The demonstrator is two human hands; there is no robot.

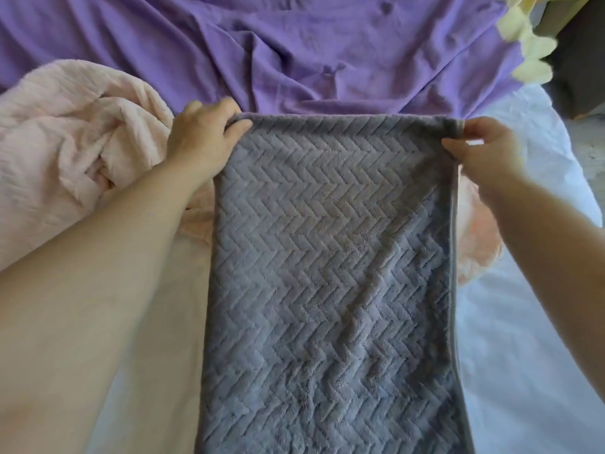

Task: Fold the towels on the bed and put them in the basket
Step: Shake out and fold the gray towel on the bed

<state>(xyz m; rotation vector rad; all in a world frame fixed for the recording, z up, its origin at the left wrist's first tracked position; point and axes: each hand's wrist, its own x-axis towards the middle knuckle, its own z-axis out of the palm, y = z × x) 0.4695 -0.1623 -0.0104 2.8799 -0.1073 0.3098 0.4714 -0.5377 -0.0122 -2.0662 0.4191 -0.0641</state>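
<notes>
Grey towel: the grey towel (334,257) lies spread lengthwise on the bed, its far edge pulled fairly straight between the two hands and its near end running out of view at the bottom.
Left hand: the left hand (203,139) has its fingers (237,126) curled closed over the far left corner, pinching the cloth.
Right hand: the right hand (481,149) pinches the far right corner between thumb and forefinger, and its other fingers are hard to read.
Other towels: a crumpled pink towel (72,132) sits just beside the left arm, and a peach towel (474,231) pokes out from under the grey towel's right edge.
Bedding: a rumpled purple sheet (294,54) lies beyond the hands, and a white sheet (523,322) lies to the right.
Basket: not in view.
Step in hand: likely lining up the far edge for a fold.
Risk, skewed fold: diagonal ripples run across the lower right of the cloth, and folding over them would probably set the corners askew.
Risk, snagging: the peach towel touches the underside, so a lift may drag it along.
Risk, slipping corner: the right pinch holds little cloth, and plush pile could slide free under tension.
Risk, lumpy base: the soft heaps underneath could make a fold sag or shift.
</notes>
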